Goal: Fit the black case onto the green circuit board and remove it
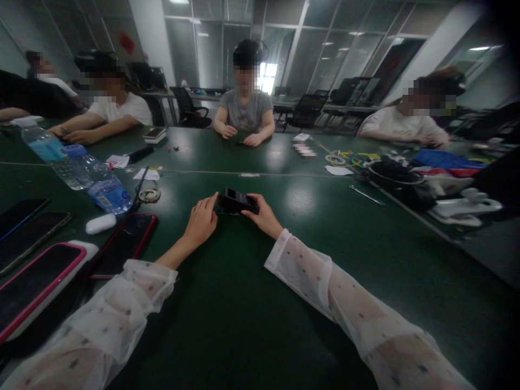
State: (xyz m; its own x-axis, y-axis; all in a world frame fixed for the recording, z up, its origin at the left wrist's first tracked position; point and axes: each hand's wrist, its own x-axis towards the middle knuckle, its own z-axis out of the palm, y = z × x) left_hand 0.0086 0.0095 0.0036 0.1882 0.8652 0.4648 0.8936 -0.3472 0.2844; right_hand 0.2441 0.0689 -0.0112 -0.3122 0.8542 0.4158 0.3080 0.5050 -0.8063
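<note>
A small black device (pixel 234 200) with a dark screen and what look like keys on its sloped top is at the middle of the green table (pixel 244 303). My right hand (pixel 263 215) grips its right end between thumb and fingers. At the left end, the outstretched index finger of my left hand (pixel 201 219) touches or nearly touches the device. My other left fingers are bent loosely, and I see nothing held in them. Sheer white sleeves with dark spots cover both my forearms.
Left of me are several phones, including a red-edged phone (pixel 128 244), a white earbud case (pixel 101 223) and a tilted water bottle (pixel 101 184). A wrench (pixel 365 195) and heaped cables (pixel 349 158) lie to the right. Several people sit around the table, one directly opposite (pixel 246 111).
</note>
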